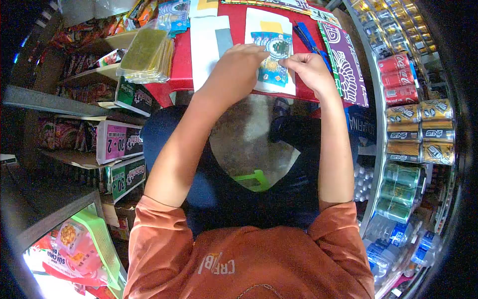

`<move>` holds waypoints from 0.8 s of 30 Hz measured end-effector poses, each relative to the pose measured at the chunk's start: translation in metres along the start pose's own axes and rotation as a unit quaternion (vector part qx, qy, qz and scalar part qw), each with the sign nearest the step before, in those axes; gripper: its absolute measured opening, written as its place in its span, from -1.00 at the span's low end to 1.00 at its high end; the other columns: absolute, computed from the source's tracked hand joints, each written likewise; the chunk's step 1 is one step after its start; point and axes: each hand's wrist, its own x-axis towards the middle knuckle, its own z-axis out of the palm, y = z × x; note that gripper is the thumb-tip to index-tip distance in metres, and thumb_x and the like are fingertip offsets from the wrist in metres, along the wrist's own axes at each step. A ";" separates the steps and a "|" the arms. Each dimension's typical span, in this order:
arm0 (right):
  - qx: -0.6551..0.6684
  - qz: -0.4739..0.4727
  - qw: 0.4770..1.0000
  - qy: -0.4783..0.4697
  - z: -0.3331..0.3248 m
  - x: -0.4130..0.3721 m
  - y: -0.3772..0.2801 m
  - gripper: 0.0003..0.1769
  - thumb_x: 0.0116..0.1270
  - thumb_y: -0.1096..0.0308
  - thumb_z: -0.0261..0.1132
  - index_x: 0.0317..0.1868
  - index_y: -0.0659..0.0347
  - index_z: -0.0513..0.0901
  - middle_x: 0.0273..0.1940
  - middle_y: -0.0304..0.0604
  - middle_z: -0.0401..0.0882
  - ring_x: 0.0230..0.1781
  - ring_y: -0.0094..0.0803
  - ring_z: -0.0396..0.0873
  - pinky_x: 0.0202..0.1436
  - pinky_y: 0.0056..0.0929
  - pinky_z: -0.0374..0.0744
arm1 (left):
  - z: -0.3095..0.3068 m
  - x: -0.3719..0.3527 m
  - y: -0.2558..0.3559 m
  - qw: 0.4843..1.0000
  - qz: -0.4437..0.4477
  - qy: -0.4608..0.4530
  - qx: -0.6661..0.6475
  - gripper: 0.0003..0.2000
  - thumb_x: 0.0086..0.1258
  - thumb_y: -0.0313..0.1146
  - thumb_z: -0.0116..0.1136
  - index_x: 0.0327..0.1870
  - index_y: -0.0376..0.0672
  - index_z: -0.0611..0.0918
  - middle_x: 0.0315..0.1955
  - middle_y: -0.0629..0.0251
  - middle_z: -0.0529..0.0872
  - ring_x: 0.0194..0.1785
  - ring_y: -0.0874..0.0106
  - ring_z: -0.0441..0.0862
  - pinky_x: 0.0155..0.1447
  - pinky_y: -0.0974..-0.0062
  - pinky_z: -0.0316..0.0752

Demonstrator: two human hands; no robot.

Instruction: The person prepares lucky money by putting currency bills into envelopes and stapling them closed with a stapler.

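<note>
A blue printed packet [275, 75] lies over a white sheet with a yellow patch [269, 20] on the red table [183, 65]. My left hand [238, 70] is at the packet's left side, its fingers bent together over the upper part. From the right, my right hand [309, 71] pinches the packet's right edge between thumb and forefinger. Left of my left hand lies another white sheet with a grey patch [204, 45]. Blue scissors or a similar blue tool [309, 42] lie just beyond my right hand.
Stacked yellowish-green sheets in clear wrap [145, 56] stand at the table's left. A purple patterned box [347, 65] lies at its right. Shelves of boxed packets [119, 140] line the left side; drink cans [420, 130] and water bottles [381, 254] line the right. Below is a green plastic object [253, 180].
</note>
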 end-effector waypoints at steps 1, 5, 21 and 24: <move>0.000 -0.003 1.000 -0.001 0.000 0.000 0.000 -0.77 0.32 0.29 0.46 -0.42 0.27 0.76 -0.50 -0.35 0.65 -0.49 -0.66 0.49 -0.33 -0.57 0.43 | -0.001 0.000 0.002 1.000 -0.003 -0.016 0.001 -0.55 0.24 -0.64 -0.05 0.17 -0.29 0.66 0.18 -0.09 0.67 0.29 -0.01 0.58 0.45 0.17 0.41; -0.005 0.001 1.000 0.000 0.001 -0.004 -0.003 -0.77 0.32 0.29 0.46 -0.42 0.27 0.76 -0.50 -0.35 0.64 -0.49 -0.66 0.48 -0.34 -0.56 0.43 | -0.001 -0.001 0.006 0.999 -0.002 -0.041 -0.003 -0.56 0.26 -0.63 -0.06 0.17 -0.32 0.65 0.18 -0.10 0.66 0.30 0.00 0.57 0.45 0.17 0.41; -0.026 -0.013 1.000 0.004 0.005 -0.008 -0.005 -0.74 0.31 0.27 0.48 -0.42 0.30 0.74 -0.49 -0.34 0.64 -0.48 -0.66 0.47 -0.35 -0.56 0.44 | 0.000 -0.002 0.009 0.997 -0.015 -0.070 -0.022 -0.57 0.31 -0.59 -0.09 0.17 -0.26 0.65 0.09 -0.10 0.71 0.18 -0.01 0.65 0.33 0.10 0.51; -0.033 -0.017 0.999 0.006 0.006 -0.008 -0.003 -0.74 0.31 0.26 0.48 -0.42 0.30 0.74 -0.49 -0.34 0.65 -0.48 -0.66 0.48 -0.36 -0.56 0.44 | -0.002 -0.004 0.013 0.998 -0.016 -0.061 -0.010 -0.58 0.31 -0.59 -0.08 0.16 -0.25 0.66 0.09 -0.08 0.72 0.18 0.00 0.66 0.31 0.10 0.52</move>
